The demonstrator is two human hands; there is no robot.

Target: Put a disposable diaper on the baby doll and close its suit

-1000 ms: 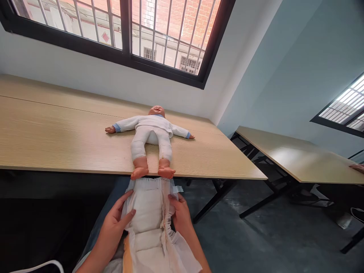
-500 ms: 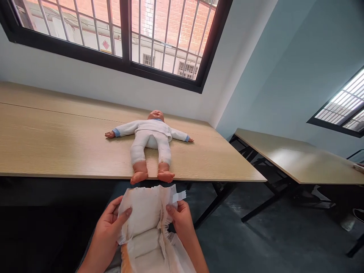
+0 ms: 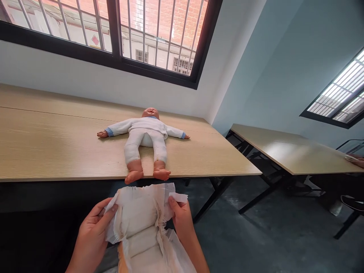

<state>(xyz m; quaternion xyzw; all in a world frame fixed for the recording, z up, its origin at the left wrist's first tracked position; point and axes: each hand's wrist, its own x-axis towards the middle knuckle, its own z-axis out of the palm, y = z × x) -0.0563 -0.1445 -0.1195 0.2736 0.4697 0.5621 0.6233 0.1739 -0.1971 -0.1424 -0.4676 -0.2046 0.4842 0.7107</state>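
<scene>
Your hands are both grasping the open diaper (image 3: 140, 212): the left hand (image 3: 92, 235) pinches its left side, thumb on top, and the right hand (image 3: 182, 218) grips the right side by the white tape tab (image 3: 180, 197), which sticks out past your thumb. You have the diaper spread in front of you, its far end just short of the front edge of the surface (image 3: 71, 151) and a little below it in view.

The doll (image 3: 146, 131) lies on its back there, arms out wide, its feet reaching over that edge towards the diaper. Wood runs far to your left past the doll's arm; to the right the surface ends at a corner, with dark floor (image 3: 241, 242) between it and a neighbouring surface (image 3: 273, 148).

Your left fingers are mostly hidden behind the diaper, and its near end is cut off at the bottom of your view. What supports it underneath, you can't tell. The area under the surface on your left is too dark to make out.
</scene>
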